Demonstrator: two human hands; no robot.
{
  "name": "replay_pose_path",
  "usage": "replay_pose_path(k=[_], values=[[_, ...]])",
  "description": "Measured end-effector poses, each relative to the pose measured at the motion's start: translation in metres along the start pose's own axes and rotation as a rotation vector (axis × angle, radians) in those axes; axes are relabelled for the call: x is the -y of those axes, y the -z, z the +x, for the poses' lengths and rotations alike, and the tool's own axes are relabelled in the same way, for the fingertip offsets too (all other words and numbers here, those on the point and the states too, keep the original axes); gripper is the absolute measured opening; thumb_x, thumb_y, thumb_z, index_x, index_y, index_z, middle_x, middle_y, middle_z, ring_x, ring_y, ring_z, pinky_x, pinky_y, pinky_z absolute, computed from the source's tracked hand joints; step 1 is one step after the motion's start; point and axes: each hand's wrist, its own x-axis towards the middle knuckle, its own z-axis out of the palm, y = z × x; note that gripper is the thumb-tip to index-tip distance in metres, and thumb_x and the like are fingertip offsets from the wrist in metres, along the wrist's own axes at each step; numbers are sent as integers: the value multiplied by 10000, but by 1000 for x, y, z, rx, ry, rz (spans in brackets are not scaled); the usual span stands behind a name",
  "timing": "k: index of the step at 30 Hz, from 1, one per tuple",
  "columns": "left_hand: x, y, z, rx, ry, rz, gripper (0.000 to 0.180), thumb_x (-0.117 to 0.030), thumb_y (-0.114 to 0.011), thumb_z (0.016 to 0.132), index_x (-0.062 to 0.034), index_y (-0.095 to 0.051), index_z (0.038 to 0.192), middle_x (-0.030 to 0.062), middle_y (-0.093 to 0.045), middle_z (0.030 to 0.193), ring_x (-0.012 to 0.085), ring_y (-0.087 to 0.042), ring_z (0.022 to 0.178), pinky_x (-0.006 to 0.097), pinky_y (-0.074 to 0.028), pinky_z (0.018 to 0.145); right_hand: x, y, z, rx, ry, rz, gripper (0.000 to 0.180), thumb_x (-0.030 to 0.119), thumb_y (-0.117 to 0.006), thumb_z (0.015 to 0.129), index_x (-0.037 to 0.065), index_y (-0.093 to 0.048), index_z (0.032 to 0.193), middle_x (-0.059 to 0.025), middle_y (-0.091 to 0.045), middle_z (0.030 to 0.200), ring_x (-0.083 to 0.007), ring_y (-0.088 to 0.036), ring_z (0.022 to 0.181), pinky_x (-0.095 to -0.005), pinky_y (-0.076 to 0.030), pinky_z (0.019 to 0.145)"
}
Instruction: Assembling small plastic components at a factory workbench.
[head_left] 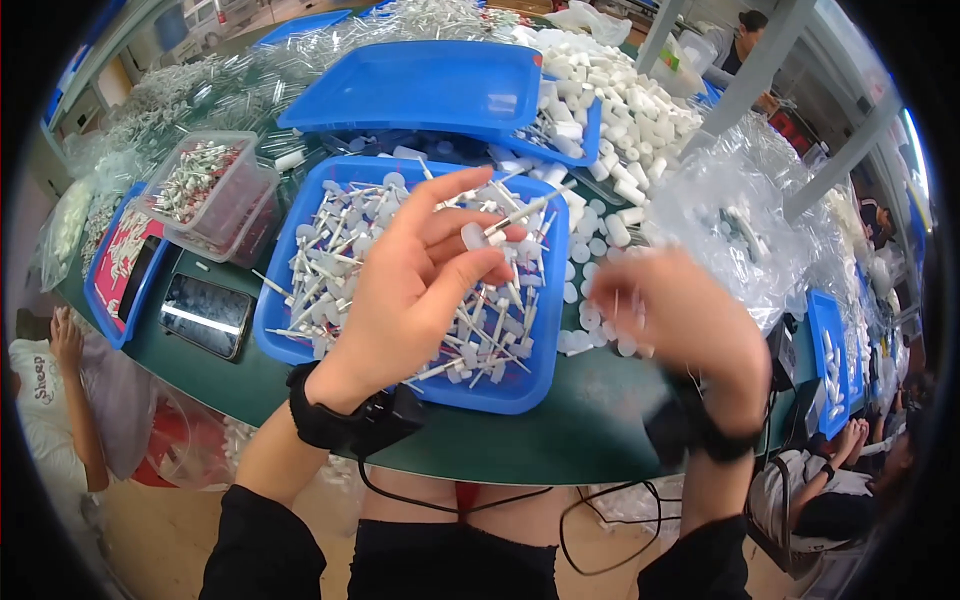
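Observation:
Over the blue tray [535, 390] my left hand [410, 270] is closed, thumb against fingers, on a thin white rod with a translucent disc [474, 236] near one end. The rod points up and to the right. Many similar rods with discs [340, 240] lie jumbled in the tray under the hand. To the right, my right hand [665, 305] is smeared by motion above loose white discs [588, 318] on the green table. Whether its fingers hold anything does not show. Both wrists wear black bands with small boxes.
Behind the tray lies another blue tray [420, 85], beside a heap of white cylinders [625, 100]. A clear plastic box of small parts [205, 185] and a phone [207, 314] are at left. Clear plastic bags [720, 200] lie right. Black cables [600, 500] hang below the table edge.

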Motion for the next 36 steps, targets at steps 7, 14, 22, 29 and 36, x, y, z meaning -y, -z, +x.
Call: replay_pose_path(k=[7,14,22,29,36], values=[[4,3,8,-16,-107,-18,218,96,-615,780,50,-612,993,144,-609,1097,165,-628,930,261,-517,813,-87,-37,61,-347,55,-100,199,22,-575,734,3,-628,924,-153,-635,906,-318,-598,861,-375,-477,772],[7,1,8,-22,-61,-38,286,76,-616,800,43,-601,1084,113,-633,1018,152,-634,898,252,-517,788,-103,-38,78,-316,-101,-217,202,82,-653,714,10,-658,903,-181,-629,951,-335,-598,880,-380,-477,768],[11,7,11,-15,-79,-143,210,-92,-581,897,10,-644,1070,39,-625,806,88,-566,657,213,-469,613,-87,-33,73,-564,-275,-517,265,304,-610,837,55,-586,925,-162,-633,713,-314,-633,734,-409,-473,603],[8,1,12,-36,-47,-98,229,-185,-581,913,-32,-666,1061,7,-614,769,34,-488,593,167,-385,544,-62,-29,48,-882,-238,-523,313,352,-616,839,68,-504,909,-65,-614,642,-217,-611,594,-316,-428,477],[5,7,9,-95,-8,50,230,-208,-588,910,-29,-676,1026,15,-631,757,12,-453,575,161,-336,519,-14,-48,7,-610,148,763,330,9,-579,853,-14,-537,1180,-100,-640,961,-117,-605,823,-255,-494,688]])
